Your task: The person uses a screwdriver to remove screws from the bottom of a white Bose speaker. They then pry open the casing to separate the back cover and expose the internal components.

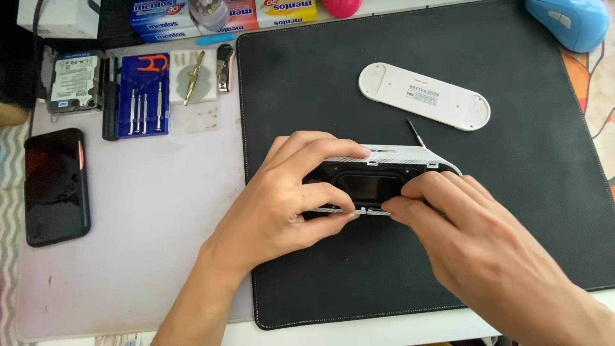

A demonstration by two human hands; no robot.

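A small white speaker body (384, 156) with a dark oval opening lies on the black mat (512, 192). My left hand (288, 198) grips its left end, fingers over the top edge and thumb at the near edge. My right hand (461, 237) holds the right end, fingertips pinching the near rim. A thin screwdriver tip (415, 133) pokes out just behind the speaker. The detached white oval cover (424, 95) lies farther back on the mat.
On the pale surface to the left are a black phone (56, 186), a blue case of small screwdrivers (144, 95), a black screwdriver (110, 102), a hard drive (73, 81) and tweezers (194, 78). Candy boxes (192, 16) and a blue mouse (570, 22) sit at the back.
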